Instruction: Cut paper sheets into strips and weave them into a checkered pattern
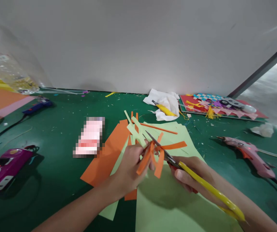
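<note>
A pale grey wall [138,42] closes the far side, and a green table [63,174] strewn with tiny scraps spreads in front of it. On the table, light green sheets [172,206] run from the middle toward the near edge, with orange sheets [109,151] to their left. A red board [261,114] with paper decorations lies far right; nearer on that side is a pink glue gun [252,154].

Over the sheets, the left hand [128,164] pinches orange strips [161,162] between thumb and fingers, some fingertips hidden; the strips stick out to the right and hang toward the near side. The right hand [191,174] is closed around the scissors [169,158], thumb pressed near the pivot, a long yellow handle passing over the hand; the other fingers are mostly hidden. The blades reach past these fingers, against the strips and just right of the left hand. The scissors' long axis slants from near right to far left, tips pointing far left.
</note>
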Demonstrator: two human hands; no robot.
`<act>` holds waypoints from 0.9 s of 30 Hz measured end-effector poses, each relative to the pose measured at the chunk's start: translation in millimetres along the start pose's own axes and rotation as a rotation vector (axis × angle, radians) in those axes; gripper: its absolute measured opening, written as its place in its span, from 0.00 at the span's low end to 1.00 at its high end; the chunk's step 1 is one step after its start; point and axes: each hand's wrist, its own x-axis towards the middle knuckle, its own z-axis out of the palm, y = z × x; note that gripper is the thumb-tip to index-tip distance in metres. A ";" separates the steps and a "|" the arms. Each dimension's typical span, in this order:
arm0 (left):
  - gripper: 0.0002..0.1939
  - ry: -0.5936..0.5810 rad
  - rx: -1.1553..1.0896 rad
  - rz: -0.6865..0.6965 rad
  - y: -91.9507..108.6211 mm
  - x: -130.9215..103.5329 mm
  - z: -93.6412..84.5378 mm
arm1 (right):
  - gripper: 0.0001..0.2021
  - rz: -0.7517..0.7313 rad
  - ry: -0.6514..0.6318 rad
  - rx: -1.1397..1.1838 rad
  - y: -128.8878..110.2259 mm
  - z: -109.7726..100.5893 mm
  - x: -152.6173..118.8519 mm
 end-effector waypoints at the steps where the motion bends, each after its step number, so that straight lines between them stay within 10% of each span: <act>1: 0.19 -0.007 -0.006 0.013 -0.1 -0.3 -0.6 | 0.24 0.000 0.005 -0.003 -0.3 0.0 0.2; 27: 0.27 0.146 0.036 0.045 -2.5 -0.7 8.0 | 0.22 0.001 0.007 -0.007 -1.7 2.6 -0.4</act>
